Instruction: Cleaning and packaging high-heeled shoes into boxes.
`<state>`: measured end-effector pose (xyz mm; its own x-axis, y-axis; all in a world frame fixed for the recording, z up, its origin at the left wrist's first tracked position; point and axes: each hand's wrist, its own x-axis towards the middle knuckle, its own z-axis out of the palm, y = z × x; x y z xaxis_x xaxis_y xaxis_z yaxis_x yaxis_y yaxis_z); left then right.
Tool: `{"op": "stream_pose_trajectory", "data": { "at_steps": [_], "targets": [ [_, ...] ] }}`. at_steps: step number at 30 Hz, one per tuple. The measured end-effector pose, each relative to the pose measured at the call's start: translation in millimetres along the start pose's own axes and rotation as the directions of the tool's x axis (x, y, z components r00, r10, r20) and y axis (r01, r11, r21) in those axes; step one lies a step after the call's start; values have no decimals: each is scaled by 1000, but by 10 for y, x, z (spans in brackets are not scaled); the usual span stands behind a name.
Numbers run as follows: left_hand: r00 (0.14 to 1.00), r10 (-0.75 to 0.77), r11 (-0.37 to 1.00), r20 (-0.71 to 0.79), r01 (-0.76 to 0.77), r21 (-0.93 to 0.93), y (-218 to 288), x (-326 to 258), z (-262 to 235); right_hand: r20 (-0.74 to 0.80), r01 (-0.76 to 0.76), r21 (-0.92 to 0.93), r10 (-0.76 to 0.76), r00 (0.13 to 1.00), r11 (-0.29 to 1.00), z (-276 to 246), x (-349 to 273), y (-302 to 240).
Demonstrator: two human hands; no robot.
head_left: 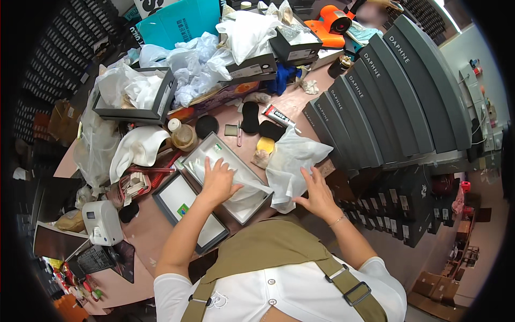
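Near the surface's front edge, the left hand [219, 181] presses flat, open, on tissue inside the open box [225, 180], already lined, its lid [189, 210] off beside it, while the right hand [317, 194] rests spread on a white bag [292, 161], gripping nothing.

The open shoe box [189, 159] is grey outside with white tissue paper [241, 185] within, on a pinkish-brown counter [145, 228]. The dust bag [292, 161] is white; stacked boxes [375, 102] are dark grey, the tape gun [330, 24] bright orange.
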<state>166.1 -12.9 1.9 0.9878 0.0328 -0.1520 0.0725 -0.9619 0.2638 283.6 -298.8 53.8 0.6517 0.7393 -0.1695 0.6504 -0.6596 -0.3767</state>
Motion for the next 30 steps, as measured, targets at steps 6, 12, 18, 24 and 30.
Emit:
{"op": "stream_pose_trajectory", "data": {
  "at_steps": [6,12,18,24,30],
  "targets": [
    [910,-45,979,412,-43,201,-59,68,519,-197,-158,159,188,962,975,645,-117,192],
    [997,6,967,-71,12,256,61,24,541,-157,-171,526,293,943,833,545,-203,633],
    [892,-16,995,453,60,-83,56,-4,354,-421,102,486,130,898,868,110,-139,545],
    [941,-132,9,312,316,-949,463,301,43,-425,208,533,47,904,820,-791,453,165],
    [909,225,-790,350,381,-481,734,284,231,-242,513,629,-480,843,584,-749,135,-892]
  ]
}}
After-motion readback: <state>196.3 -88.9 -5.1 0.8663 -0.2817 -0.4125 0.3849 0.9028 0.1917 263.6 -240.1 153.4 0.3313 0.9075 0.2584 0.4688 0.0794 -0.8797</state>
